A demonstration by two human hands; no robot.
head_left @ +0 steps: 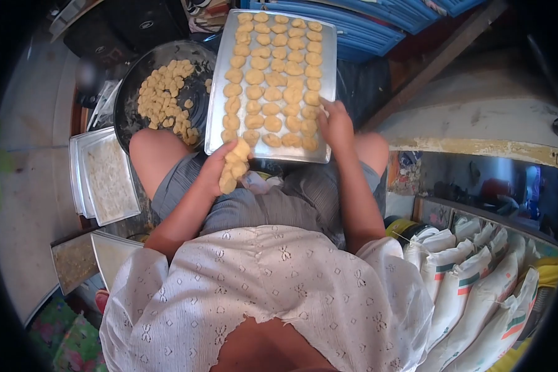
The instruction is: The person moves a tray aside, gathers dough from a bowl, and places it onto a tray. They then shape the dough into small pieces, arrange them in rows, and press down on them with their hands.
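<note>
A metal baking tray (pixel 324 68) lies tilted across my lap, with rows of flattened yellow dough pieces (pixel 254 77) on it. Several more lumps of dough (pixel 234 167) are bunched in my left hand (pixel 214 168), whose fingers are wrapped round them beside the tray's near left corner. At the tray's right edge is my right hand (pixel 336 126), its fingers stretched out and the fingertips touching a dough piece (pixel 312 98) in the right-hand row. That hand holds nothing that I can see.
To the left, a wide black pan (pixel 126 102) contains a heap of small dough lumps (pixel 162 93). Flat metal trays (pixel 111 177) lean beside my left knee. Full white sacks (pixel 465 297) stand at the lower right. A wooden beam (pixel 440 62) slants past the tray's right side.
</note>
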